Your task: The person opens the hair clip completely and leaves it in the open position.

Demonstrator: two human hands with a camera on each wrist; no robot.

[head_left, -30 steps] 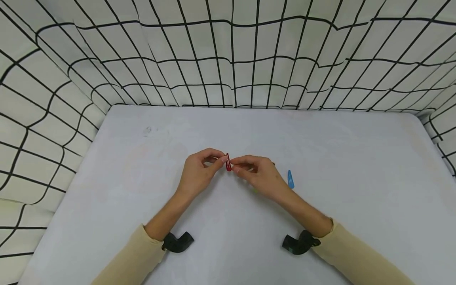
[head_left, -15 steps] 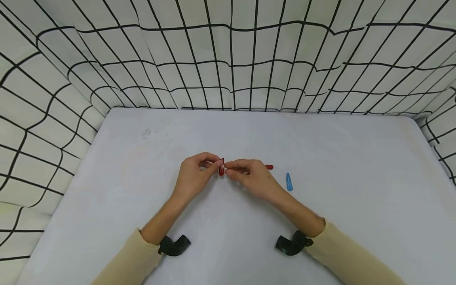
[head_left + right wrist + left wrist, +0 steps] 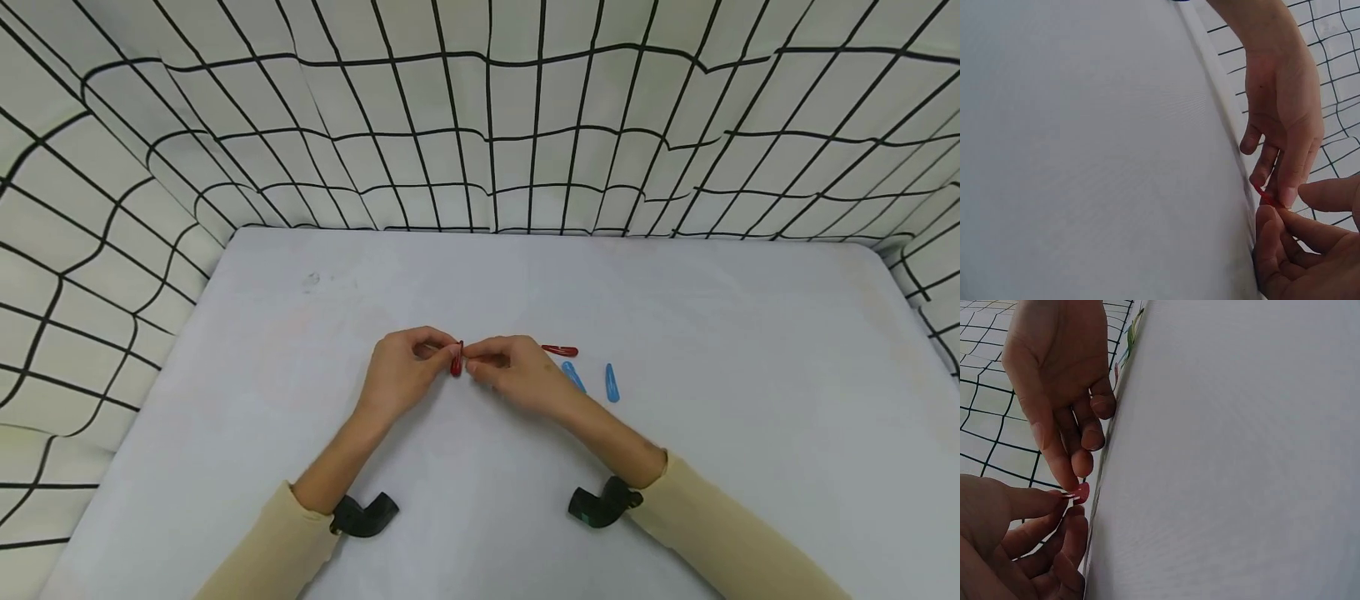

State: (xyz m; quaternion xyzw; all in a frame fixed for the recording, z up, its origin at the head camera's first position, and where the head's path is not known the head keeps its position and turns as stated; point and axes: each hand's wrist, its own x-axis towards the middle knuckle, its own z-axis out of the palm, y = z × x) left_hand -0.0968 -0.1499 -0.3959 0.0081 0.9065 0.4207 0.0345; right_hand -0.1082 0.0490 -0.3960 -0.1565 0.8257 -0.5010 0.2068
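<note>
**Red clip pinched by left hand, with right fingertips at its side**

A slender red clip (image 3: 456,365) is held between the thumb and index finger of the left hand (image 3: 401,375). From the head view it is seen near the middle of the surface (image 3: 480,287), its rounded wide end turned toward the person and its narrow end pointing away, with a slight tilt. The fingers of the right hand (image 3: 521,375) are bent, and their tips are brought right up to the clip's right side. In the left wrist view the clip's glossy end is seen between the two sets of fingertips; in the right wrist view it is partly hidden by them. Whether it is also gripped by the right hand cannot be told.

Three more clips are borne by the surface. A second red clip (image 3: 562,351) is laid sideways, just beyond the right hand. A blue clip (image 3: 572,375) is placed below it, its lower end covered by the right wrist. Another blue clip (image 3: 612,383) is set farther right, apart from the others.

A black device (image 3: 365,516) is worn at the left wrist and a matching black unit (image 3: 600,505) at the right, both by beige sleeves (image 3: 720,525). The far edge is backed by a white, black-gridded curtain (image 3: 517,108).
</note>
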